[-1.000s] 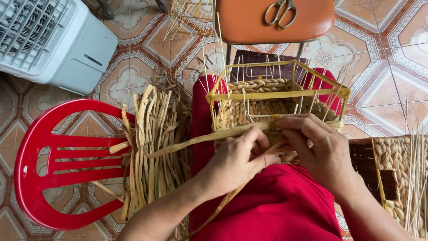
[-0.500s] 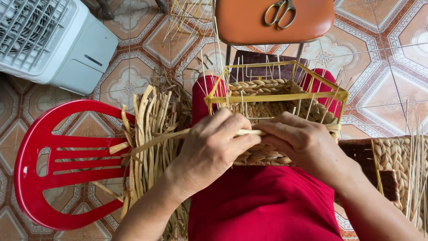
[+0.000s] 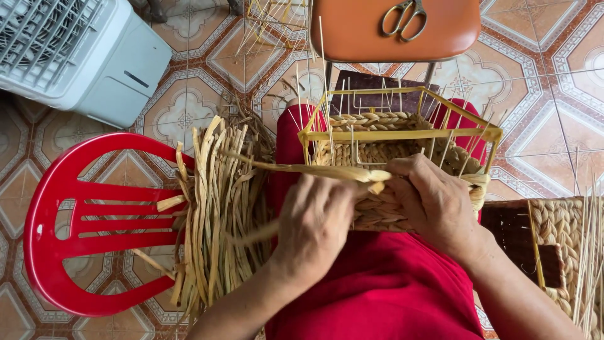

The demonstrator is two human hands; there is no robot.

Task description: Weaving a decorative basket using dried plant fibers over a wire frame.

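Both hands, left hand point(image 3: 314, 220) and right hand point(image 3: 434, 201), have fingers clamped on a flat straw strand point(image 3: 302, 169) (pale, dried) against the half-woven basket point(image 3: 402, 151) just beyond them.

A home floor used as a craft corner: patterned ceramic floor tiles point(image 3: 189, 107) fill the frame, a red plastic chair point(image 3: 75, 220) at left carries a bundle of dried reeds point(image 3: 217, 208), a white air cooler point(image 3: 75, 50) sits upper left, and an orange stool point(image 3: 365, 31) with scissors point(image 3: 406, 17) stands at the top.
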